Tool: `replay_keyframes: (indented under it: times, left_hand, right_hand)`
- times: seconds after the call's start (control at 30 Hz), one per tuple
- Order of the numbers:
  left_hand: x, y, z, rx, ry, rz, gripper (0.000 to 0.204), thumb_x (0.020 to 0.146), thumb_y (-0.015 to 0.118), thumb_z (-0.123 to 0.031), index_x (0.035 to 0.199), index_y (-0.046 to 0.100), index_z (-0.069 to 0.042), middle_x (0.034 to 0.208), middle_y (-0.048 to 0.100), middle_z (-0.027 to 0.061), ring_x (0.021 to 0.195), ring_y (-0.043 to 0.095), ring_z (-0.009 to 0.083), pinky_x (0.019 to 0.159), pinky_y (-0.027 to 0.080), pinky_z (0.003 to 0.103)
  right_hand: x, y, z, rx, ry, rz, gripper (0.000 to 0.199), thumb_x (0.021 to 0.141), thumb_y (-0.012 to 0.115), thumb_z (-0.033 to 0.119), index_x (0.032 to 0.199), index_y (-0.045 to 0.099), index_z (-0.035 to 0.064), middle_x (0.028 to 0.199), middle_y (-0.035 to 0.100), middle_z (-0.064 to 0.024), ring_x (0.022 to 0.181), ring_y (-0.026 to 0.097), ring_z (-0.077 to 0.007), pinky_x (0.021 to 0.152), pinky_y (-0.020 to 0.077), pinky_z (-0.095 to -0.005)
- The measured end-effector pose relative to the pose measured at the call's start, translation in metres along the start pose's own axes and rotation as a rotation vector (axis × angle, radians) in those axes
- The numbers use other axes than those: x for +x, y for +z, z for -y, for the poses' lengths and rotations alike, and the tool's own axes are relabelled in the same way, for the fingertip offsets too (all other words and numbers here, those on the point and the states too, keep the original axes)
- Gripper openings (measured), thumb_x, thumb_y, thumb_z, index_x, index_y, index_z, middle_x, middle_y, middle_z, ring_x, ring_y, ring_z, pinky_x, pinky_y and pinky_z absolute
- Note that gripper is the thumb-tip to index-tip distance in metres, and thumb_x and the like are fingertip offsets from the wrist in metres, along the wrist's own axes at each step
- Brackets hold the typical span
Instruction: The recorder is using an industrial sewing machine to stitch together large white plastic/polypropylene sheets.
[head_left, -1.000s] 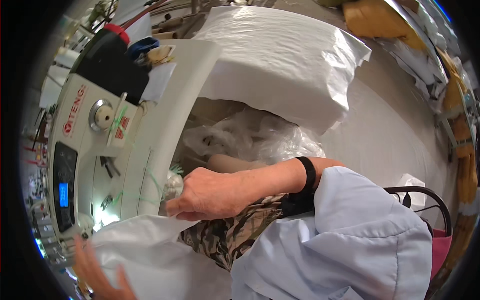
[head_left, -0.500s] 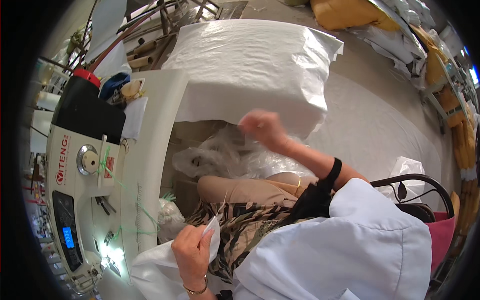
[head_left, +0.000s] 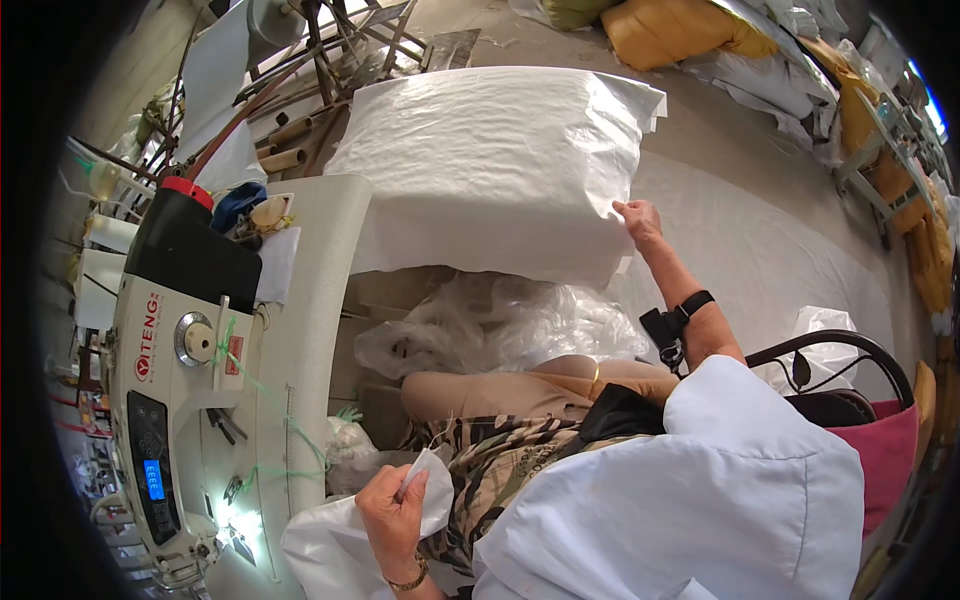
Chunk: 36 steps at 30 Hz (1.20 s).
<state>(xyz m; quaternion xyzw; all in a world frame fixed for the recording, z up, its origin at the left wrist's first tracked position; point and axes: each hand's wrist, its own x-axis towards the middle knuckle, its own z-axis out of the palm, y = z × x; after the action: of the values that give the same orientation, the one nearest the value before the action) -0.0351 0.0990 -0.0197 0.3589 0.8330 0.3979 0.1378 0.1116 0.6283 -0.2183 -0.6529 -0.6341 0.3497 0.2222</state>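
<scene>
Your left hand (head_left: pixel 393 510) pinches a raised, folded edge of the white cloth (head_left: pixel 335 548), which lies between the sewing machine (head_left: pixel 165 415) and your lap, partly across the camouflage garment (head_left: pixel 490 450). Your right hand (head_left: pixel 643 224) reaches out ahead and nips the right-hand edge of the draped white sheeting (head_left: pixel 490 135) between thumb and fingers; how many layers it has hold of, you cannot tell from here. Both pieces look thin, light and limp, easy to crease rather than break, and the sheen on the draped sheeting suggests a smooth face that may slide under a loose grip. The free edges and corners seem the best places to hold, thumb against fingers, since a grip mid-panel would probably bunch the material and leave wrinkles.
</scene>
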Motion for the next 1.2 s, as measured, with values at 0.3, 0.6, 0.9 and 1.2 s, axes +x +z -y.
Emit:
replay_keyframes:
  times: [0.3, 0.6, 0.9, 1.2]
  left_hand:
    - [-0.011, -0.012, 0.000, 0.026, 0.019, -0.027, 0.019, 0.080, 0.072, -0.013, 0.079, 0.062, 0.003, 0.060, 0.048, 0.0046, 0.051, 0.037, 0.0123, 0.047, 0.030, 0.026]
    - [-0.002, -0.008, -0.018, -0.035, 0.044, -0.097, 0.034, 0.088, 0.065, -0.018, 0.117, 0.060, -0.001, 0.057, 0.050, 0.0038, 0.050, 0.042, 0.0087, 0.048, 0.037, 0.026]
    - [0.012, 0.041, -0.032, 0.102, 0.081, 0.053, 0.090, 0.076, 0.073, -0.011, 0.145, 0.018, 0.001, 0.058, 0.057, 0.0097, 0.047, 0.056, 0.0266, 0.048, 0.043, 0.034]
    - [0.018, 0.037, 0.005, 0.376, 0.354, -0.135, 0.041, 0.074, 0.056, 0.001, 0.114, 0.063, -0.001, 0.076, 0.065, 0.0174, 0.063, 0.063, 0.0334, 0.057, 0.049, 0.041]
  right_hand:
    - [-0.014, -0.025, 0.046, -0.101, -0.330, -0.027, 0.029, 0.083, 0.066, 0.030, 0.087, 0.066, 0.0014, 0.077, 0.065, -0.0095, 0.073, 0.062, -0.0215, 0.068, 0.0476, -0.0349]
    - [-0.177, 0.000, 0.137, 0.954, -0.446, 0.765, 0.016, 0.090, 0.063, 0.020, 0.085, 0.064, 0.0044, 0.074, 0.059, 0.0020, 0.068, 0.052, -0.0041, 0.060, 0.0425, -0.0222]
    - [-0.330, -0.004, 0.127, 0.915, -0.102, 1.446, 0.037, 0.087, 0.068, 0.022, 0.116, 0.059, 0.0014, 0.109, 0.063, -0.0049, 0.100, 0.056, -0.0100, 0.087, 0.0452, -0.0284]
    - [-0.321, 0.005, 0.103, 0.760, -0.284, 1.680, 0.036, 0.092, 0.061, 0.024, 0.117, 0.059, -0.0011, 0.112, 0.061, -0.0049, 0.101, 0.054, -0.0108, 0.091, 0.0437, -0.0273]
